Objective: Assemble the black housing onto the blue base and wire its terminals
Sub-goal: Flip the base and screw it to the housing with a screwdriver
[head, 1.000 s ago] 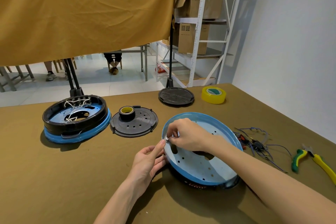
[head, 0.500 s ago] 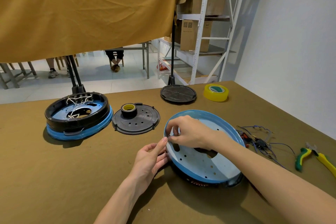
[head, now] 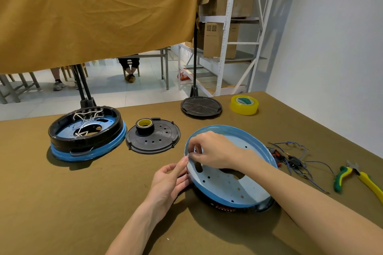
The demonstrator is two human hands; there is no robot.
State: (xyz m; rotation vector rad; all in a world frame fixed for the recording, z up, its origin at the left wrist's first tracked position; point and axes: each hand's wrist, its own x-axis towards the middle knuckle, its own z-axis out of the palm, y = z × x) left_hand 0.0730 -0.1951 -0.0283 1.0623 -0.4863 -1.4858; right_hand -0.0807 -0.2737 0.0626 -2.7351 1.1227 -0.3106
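Left hand flat; right hand fingers pinched

We are seeing our right hand hiding whatever its fingertips pinch at the blue base rim; the yellow-handled pliers are running off the right edge.

Two hands work at one blue base. Left of them sit one finished blue-and-black assembly and one black perforated cover carrying one black tape roll. Beyond them: one black disc, one yellow tape roll. To their right: one wire bundle, one pair of pliers.
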